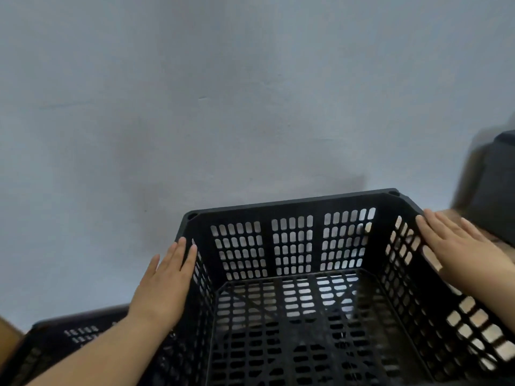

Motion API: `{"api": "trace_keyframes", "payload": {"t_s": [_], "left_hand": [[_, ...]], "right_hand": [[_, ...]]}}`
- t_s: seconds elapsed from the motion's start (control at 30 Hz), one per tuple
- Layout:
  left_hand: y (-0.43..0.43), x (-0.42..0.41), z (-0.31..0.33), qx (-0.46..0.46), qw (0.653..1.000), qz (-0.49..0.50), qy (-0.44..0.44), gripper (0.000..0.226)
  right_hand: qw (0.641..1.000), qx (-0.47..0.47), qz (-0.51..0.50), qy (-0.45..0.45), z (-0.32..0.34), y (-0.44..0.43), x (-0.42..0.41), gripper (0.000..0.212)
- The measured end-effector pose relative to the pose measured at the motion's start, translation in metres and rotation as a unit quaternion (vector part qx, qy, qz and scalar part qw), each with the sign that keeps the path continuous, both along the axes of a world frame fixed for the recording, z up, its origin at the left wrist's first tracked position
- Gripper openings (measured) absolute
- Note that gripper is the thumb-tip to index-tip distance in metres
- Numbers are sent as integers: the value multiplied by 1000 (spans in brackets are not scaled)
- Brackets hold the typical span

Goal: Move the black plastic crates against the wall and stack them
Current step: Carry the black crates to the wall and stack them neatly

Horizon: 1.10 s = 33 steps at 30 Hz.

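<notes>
Black plastic crate (292,246), open top, slotted walls, sits centre-low in the head view with its far wall close to the pale blue-grey wall (223,93); contact with it cannot be told. Left hand (164,282) lies flat with straight fingers against the outside of the crate's left wall, right hand (457,246) flat with straight fingers on the right rim, neither curled round anything. A second black crate (69,338) sits lower left behind the left forearm, and a blurred dark object (496,185) is at the right edge.
</notes>
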<state>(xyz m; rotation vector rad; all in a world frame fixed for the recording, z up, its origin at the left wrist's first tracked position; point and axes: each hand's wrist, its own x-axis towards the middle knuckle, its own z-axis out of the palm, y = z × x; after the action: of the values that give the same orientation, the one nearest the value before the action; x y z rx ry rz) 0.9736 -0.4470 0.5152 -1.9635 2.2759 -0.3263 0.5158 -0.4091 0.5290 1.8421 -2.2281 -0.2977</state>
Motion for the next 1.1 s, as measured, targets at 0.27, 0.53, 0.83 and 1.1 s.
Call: {"api": "trace_keyframes", "payload": {"t_s": [0.27,0.53,0.83,1.1], "left_hand": [[-36,3,-72,38,998,-20,43,87],[-45,8,-179,-22,992,-124,-5,67],[-34,23,-253,98,991,-89,-36,59],[-45,16,-300,24,994,-43,100,69]], "right_hand": [[998,-32,39,-34,-74,-40,-14,84],[988,-55,137,-42,-169,-59,-33,87],[971,-56,212,-100,-264,-85,-26,77],[980,-47,173,-85,-314,-99,-23,74]]}}
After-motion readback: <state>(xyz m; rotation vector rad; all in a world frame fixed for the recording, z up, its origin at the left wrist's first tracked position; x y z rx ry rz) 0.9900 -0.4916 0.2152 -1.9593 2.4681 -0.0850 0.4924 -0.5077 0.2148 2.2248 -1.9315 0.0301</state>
